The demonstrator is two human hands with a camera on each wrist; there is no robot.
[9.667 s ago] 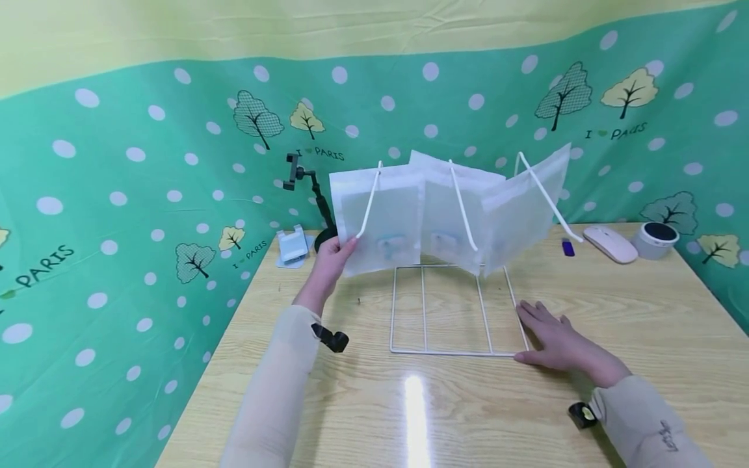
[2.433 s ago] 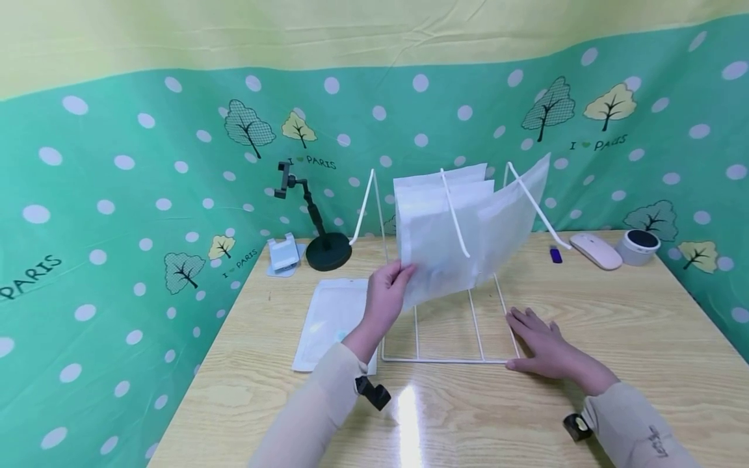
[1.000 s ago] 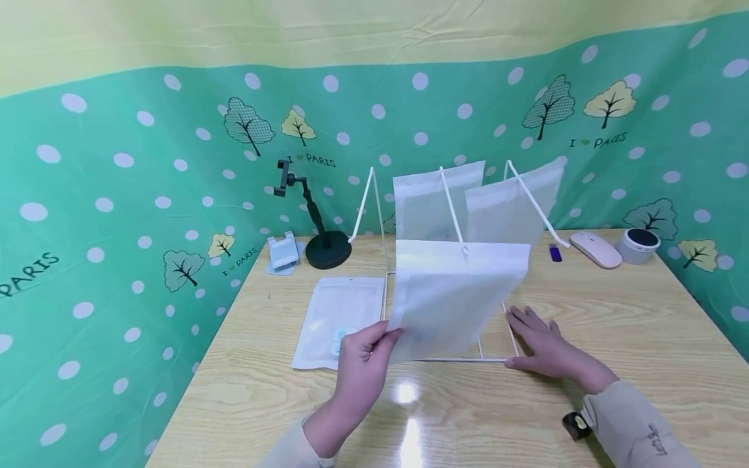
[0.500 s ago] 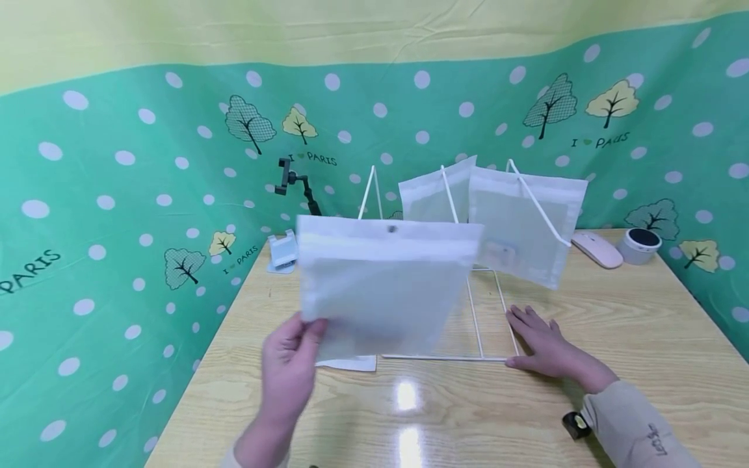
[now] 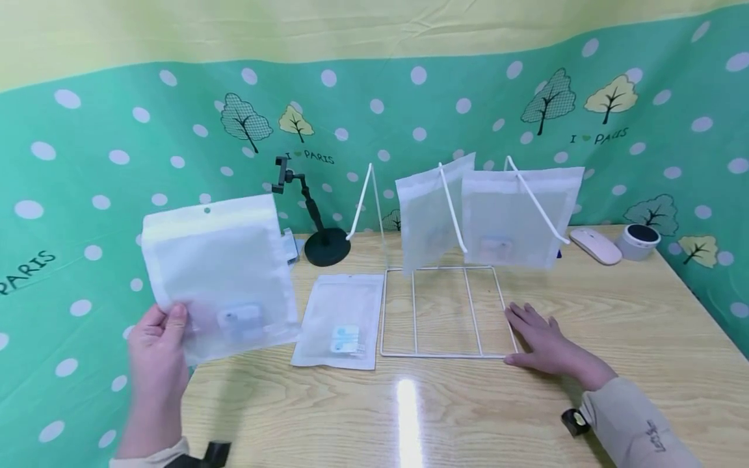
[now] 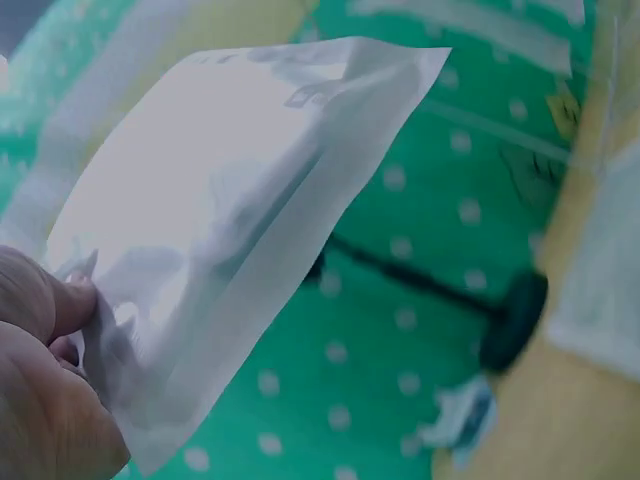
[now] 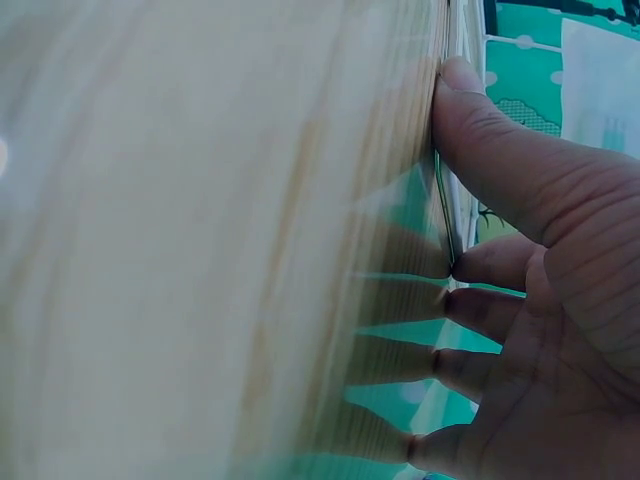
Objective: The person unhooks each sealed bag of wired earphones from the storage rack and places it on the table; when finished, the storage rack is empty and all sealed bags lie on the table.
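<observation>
Pinched at its lower-left corner by the left hand (image 5: 157,348), frosted white plastic zip pouch (image 5: 219,276) aloft at nine o'clock, seemingly light, floppy, slippery; right hand (image 5: 541,338) flat, steadying white wire rack (image 5: 441,312).

The left hand (image 5: 157,354) has pulled a second white pouch (image 5: 219,273) off the wire rack (image 5: 445,305) and carried it out to the left, past the table edge. Only two pouches (image 5: 491,214) hang now, and one pouch (image 5: 342,318) lies on the table.
</observation>
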